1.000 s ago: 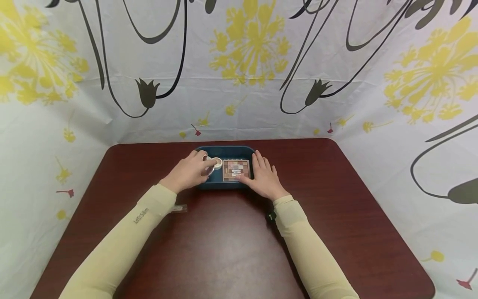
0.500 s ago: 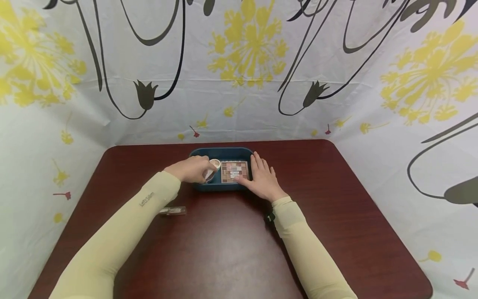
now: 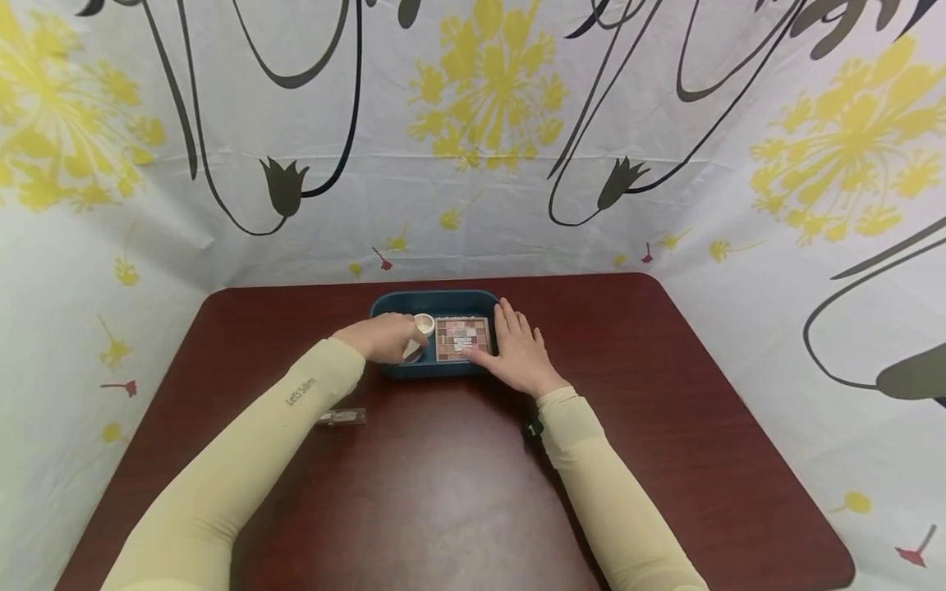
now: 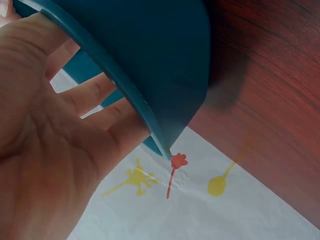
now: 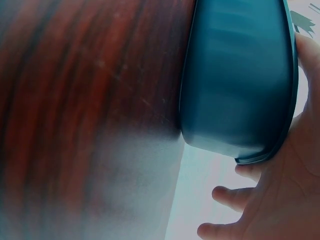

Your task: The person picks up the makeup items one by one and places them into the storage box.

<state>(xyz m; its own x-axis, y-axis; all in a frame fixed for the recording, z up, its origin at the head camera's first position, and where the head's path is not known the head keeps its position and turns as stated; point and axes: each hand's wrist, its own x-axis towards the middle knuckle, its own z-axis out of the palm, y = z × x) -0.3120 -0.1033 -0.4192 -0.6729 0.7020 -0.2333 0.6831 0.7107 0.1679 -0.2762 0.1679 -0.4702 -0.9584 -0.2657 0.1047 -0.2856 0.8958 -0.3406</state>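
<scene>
In the head view a blue tray (image 3: pixel 460 303) stands near the table's far edge. My left hand (image 3: pixel 380 337) reaches over its left end and pinches a round container with a shiny rim (image 3: pixel 414 352), low in the tray. The left wrist view shows that hand's (image 4: pixel 55 130) fingers passing over the tray rim; their tips are hidden. Beside the container lie a small round white jar (image 3: pixel 424 322) and an eyeshadow palette (image 3: pixel 451 335). My right hand (image 3: pixel 521 355) rests along the tray's right end, fingers straight, thumb over the palette's near corner.
A small clear packet (image 3: pixel 344 417) lies on the dark red table (image 3: pixel 458 492) near my left sleeve. Behind the table hangs a white cloth (image 3: pixel 473 213) with flower prints. A small dark object (image 3: pixel 532 429) sits at my right cuff.
My left hand has turned and lowered with the round container, which now sits deeper in the tray's left part. The right hand keeps its place on the tray.
</scene>
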